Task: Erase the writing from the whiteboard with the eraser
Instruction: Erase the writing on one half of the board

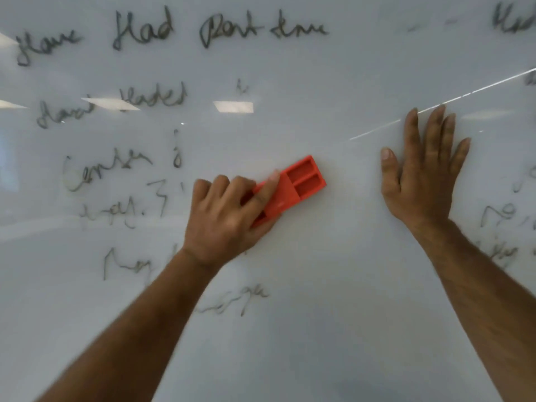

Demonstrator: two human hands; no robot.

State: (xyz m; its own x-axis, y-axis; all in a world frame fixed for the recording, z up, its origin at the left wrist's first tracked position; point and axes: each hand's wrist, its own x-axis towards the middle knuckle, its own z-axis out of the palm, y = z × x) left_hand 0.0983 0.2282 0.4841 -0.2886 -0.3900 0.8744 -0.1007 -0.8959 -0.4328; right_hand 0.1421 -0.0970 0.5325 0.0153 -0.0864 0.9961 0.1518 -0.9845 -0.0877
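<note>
Head view — eraser (293, 187) under left fingers (262, 195).

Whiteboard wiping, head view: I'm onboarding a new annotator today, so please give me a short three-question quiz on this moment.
1. True or false: the right hand holds the eraser.
2. Multiple choice: how does the right hand meet the whiteboard? A) clenched in a fist, B) open and flat against it, C) pinching a marker.
3. Short answer: on which side of the eraser does most of the remaining writing lie in the picture?

Key
1. False: the left hand grips the red eraser against the board.
2. B.
3. To the left and above; a little also shows at the far right edge.
</note>
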